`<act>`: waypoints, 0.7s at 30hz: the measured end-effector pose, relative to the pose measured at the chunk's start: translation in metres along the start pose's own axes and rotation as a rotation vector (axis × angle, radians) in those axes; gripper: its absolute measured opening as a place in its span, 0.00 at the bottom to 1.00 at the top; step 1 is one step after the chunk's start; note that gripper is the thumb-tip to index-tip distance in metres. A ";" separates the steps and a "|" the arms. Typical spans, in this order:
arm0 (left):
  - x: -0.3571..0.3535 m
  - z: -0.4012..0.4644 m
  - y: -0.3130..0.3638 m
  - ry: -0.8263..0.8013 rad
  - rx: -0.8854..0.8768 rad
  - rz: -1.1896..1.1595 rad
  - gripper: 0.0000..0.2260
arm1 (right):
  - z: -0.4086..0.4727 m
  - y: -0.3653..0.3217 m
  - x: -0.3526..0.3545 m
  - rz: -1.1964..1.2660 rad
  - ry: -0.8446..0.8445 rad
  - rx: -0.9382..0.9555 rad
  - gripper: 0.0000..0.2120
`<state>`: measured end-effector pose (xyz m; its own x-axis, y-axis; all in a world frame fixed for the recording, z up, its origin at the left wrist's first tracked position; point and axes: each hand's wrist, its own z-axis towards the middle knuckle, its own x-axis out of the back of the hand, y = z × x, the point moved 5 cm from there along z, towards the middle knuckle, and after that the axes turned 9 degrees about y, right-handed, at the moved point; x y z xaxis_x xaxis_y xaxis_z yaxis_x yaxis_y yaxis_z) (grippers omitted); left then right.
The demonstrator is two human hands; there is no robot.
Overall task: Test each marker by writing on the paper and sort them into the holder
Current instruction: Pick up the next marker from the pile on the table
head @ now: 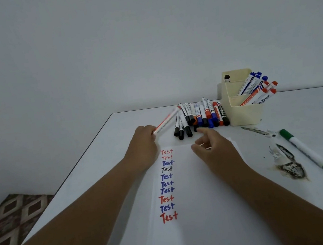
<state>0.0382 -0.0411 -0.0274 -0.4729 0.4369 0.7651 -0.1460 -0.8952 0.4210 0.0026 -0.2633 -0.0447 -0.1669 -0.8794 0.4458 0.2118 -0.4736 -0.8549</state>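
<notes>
My left hand [144,143] grips a white marker with red print [166,120], its far end pointing up and right toward the pile. My right hand [211,146] hovers over the top of the paper [196,189], index finger stretched toward the pile, other fingers loosely curled and holding nothing. A column of red, blue and black "Test" words runs down the paper's left side. A pile of several black, blue and red markers [203,117] lies behind the paper. The cream holder [243,111] stands at the back right with blue and red markers leaning in it.
A green marker [306,149] lies on the table at the right. Near it are a crumpled stained tissue [287,163] and small scissors [260,131]. The table's left edge drops to a patterned rug [9,220]. A plain wall stands behind.
</notes>
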 end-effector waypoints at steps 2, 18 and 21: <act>0.005 -0.014 0.021 -0.026 -0.017 -0.125 0.09 | 0.000 -0.002 0.002 0.082 0.010 -0.040 0.33; 0.014 -0.056 0.089 -0.140 -0.286 0.037 0.11 | -0.006 -0.001 0.021 0.511 0.043 -0.130 0.13; 0.019 -0.059 0.077 -0.185 -0.252 0.013 0.15 | -0.010 -0.003 0.020 0.512 0.011 -0.133 0.13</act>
<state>-0.0331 -0.1066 -0.0098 -0.3137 0.4133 0.8548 -0.3624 -0.8843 0.2946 -0.0113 -0.2789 -0.0356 -0.0843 -0.9957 -0.0395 0.1452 0.0269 -0.9890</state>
